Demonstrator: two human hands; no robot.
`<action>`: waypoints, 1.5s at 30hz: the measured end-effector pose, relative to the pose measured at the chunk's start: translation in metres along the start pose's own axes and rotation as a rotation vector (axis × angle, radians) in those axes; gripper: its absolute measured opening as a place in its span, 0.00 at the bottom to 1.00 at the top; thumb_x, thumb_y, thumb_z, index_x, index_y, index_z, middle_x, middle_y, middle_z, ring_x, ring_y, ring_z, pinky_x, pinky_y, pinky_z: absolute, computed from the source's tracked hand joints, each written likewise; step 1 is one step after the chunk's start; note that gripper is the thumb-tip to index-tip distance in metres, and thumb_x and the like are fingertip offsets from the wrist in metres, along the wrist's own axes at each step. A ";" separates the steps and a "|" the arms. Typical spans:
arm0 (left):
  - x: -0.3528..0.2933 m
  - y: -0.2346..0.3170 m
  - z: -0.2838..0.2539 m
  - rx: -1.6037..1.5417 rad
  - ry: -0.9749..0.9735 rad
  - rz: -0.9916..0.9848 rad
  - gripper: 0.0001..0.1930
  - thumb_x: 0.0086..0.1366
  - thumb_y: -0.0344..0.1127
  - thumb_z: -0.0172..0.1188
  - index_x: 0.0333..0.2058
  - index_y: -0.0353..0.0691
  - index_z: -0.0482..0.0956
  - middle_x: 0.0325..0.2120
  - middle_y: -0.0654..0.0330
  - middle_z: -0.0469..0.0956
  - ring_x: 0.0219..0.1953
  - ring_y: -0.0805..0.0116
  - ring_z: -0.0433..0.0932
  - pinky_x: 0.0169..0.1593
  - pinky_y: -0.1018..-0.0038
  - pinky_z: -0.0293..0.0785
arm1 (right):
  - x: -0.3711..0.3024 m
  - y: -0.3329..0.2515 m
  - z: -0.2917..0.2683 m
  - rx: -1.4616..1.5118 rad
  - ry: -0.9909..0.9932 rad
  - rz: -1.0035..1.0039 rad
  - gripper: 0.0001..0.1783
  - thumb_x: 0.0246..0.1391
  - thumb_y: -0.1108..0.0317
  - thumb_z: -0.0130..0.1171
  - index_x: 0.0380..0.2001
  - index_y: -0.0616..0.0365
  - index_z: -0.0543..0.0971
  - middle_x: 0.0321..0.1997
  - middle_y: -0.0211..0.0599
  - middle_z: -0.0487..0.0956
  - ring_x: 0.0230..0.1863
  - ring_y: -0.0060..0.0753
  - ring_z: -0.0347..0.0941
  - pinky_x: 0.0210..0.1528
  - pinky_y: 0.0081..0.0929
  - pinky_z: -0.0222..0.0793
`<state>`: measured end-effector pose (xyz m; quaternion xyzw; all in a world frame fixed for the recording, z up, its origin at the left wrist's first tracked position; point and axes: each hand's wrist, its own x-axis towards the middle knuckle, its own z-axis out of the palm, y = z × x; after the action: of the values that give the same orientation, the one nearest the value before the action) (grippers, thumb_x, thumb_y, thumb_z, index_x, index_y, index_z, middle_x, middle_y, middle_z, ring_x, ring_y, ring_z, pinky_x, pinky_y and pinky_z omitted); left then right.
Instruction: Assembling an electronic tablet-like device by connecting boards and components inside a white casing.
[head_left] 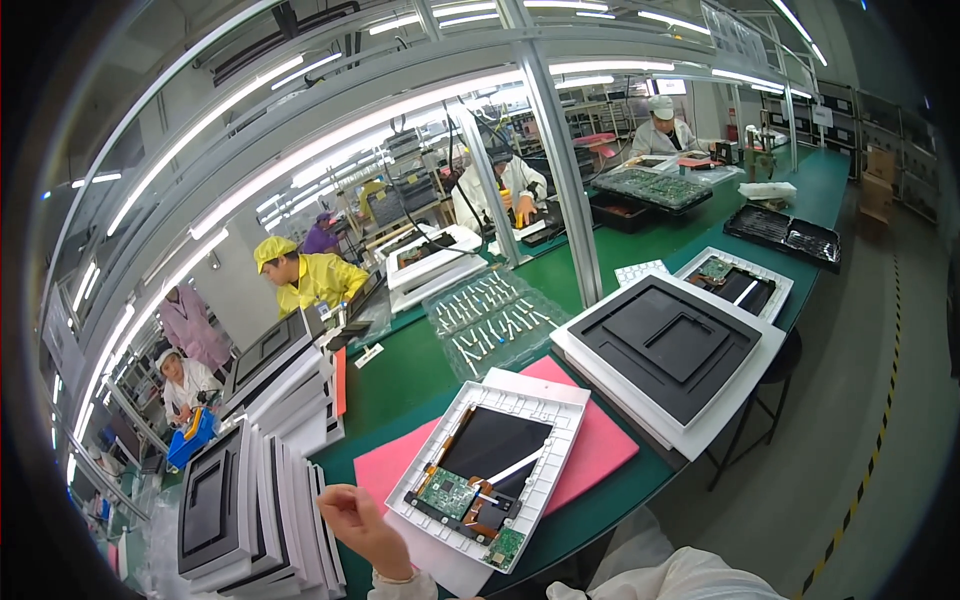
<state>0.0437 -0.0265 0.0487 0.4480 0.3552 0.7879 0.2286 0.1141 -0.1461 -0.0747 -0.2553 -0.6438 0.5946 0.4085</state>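
Note:
My left hand [362, 525] comes up from the lower edge, its fingers loosely apart and holding nothing, right beside the near-left corner of a white tray [545, 395]. The tray lies on a pink foam mat [600, 455] and carries a black display panel [495, 440] with a green circuit board [447, 492] and orange flex cables at its near end. Of my right arm only the white sleeve [690, 580] shows at the bottom edge; the hand itself is out of the picture.
A leaning stack of black-and-white framed trays [250, 500] stands just left of my hand. Another stack [665, 345] lies to the right on the green table [400, 380]. Behind are a clear blister tray of small parts [495, 320] and a metal post [565, 170]. Several people work across the table.

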 end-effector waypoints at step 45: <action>-0.044 0.025 -0.091 0.425 -1.006 -0.355 0.06 0.61 0.31 0.58 0.33 0.34 0.74 0.25 0.62 0.74 0.30 0.77 0.74 0.35 0.79 0.69 | -0.032 -0.026 -0.082 0.194 -0.383 0.235 0.19 0.57 0.67 0.55 0.50 0.65 0.72 0.38 0.36 0.79 0.39 0.23 0.73 0.42 0.21 0.69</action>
<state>-0.0141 -0.1049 0.0126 0.7373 0.4231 0.3388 0.4033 0.2036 -0.1306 -0.0603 -0.1706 -0.6151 0.7347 0.2296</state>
